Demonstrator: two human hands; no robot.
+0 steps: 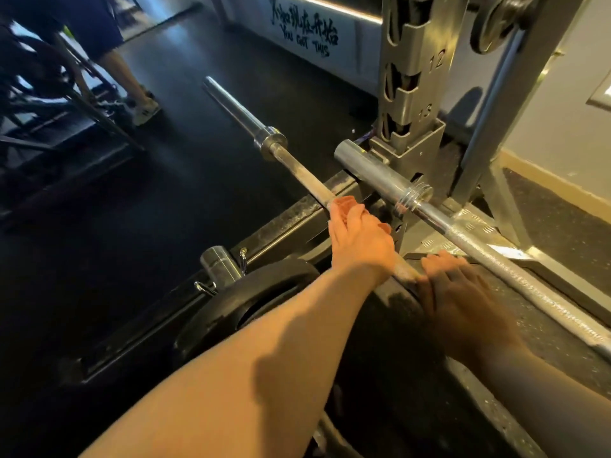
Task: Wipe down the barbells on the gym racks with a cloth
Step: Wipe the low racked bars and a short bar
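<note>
Right hand (pixel 463 292) curls its fingers round the barbell (pixel 307 176), left hand (pixel 362 241) clamps a cloth (pixel 344 203) on it; I expect heavy, rigid steel.

This is a gym. A steel rack upright (pixel 416 77) stamped with the numbers 12 and 13 stands on a black rubber floor (pixel 198 200). Near its foot run a chalky barbell (pixel 297 166) and a chrome barbell (pixel 463 233). A black weight plate (pixel 264 295) sits by a chrome peg (pixel 218 262). A wall slogan (pixel 304 34) reads "YOU GOT THIS".
</note>
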